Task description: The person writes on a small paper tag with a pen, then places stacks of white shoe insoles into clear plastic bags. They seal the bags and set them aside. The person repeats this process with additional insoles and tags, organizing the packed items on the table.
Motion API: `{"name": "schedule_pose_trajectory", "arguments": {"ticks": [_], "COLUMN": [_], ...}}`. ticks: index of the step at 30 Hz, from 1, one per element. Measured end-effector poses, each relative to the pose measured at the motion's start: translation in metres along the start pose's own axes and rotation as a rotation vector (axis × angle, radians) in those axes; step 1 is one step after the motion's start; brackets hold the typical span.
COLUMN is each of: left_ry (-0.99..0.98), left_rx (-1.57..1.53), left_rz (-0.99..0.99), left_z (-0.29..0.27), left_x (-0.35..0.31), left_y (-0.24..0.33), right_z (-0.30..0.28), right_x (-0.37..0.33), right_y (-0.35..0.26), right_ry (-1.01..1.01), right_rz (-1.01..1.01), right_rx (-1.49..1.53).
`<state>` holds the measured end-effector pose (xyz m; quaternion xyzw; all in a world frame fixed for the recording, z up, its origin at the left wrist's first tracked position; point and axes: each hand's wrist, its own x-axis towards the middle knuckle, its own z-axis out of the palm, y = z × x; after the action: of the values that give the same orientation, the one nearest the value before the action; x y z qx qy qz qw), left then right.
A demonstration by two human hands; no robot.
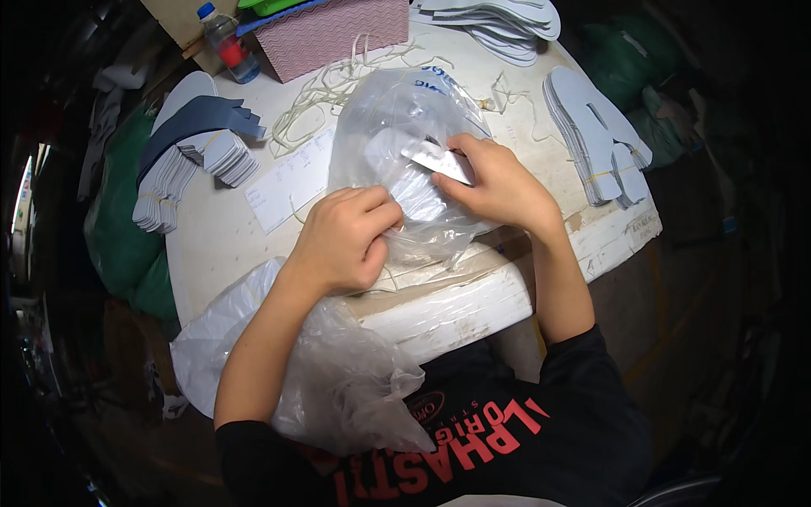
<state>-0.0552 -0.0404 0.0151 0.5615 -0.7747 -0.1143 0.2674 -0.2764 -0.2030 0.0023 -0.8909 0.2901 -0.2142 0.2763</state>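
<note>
Plastic film [359,380], crumpled, hangs over the near edge of the white counter [215,220]. Beyond it, the left hand [342,237] is curled on the near-left edge of a clear bag [372,110], grasping it. The bag lies just ahead of and between both hands; the right hand [503,182] pinches a pale flat piece [454,166] over its right part. Farther out, grey cutout stacks sit left [165,190] and right [583,127], with tangled cord [296,118], a pink box [334,42] and a bottle [228,44] behind.
</note>
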Motion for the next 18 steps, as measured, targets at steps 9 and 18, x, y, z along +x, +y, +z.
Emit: {"name": "schedule_pose_trajectory", "arguments": {"ticks": [9, 18], "left_ry": [-0.057, 0.135], "left_rx": [-0.149, -0.259], "left_rz": [-0.5, -0.551], "left_z": [0.016, 0.015], "left_x": [-0.002, -0.02], "left_y": [-0.011, -0.03], "right_z": [0.02, 0.035], "right_x": [-0.003, -0.011], "right_y": [-0.026, -0.06], "right_ry": [0.099, 0.083], "right_rz": [0.018, -0.442], "right_rx": [0.004, 0.201]}}
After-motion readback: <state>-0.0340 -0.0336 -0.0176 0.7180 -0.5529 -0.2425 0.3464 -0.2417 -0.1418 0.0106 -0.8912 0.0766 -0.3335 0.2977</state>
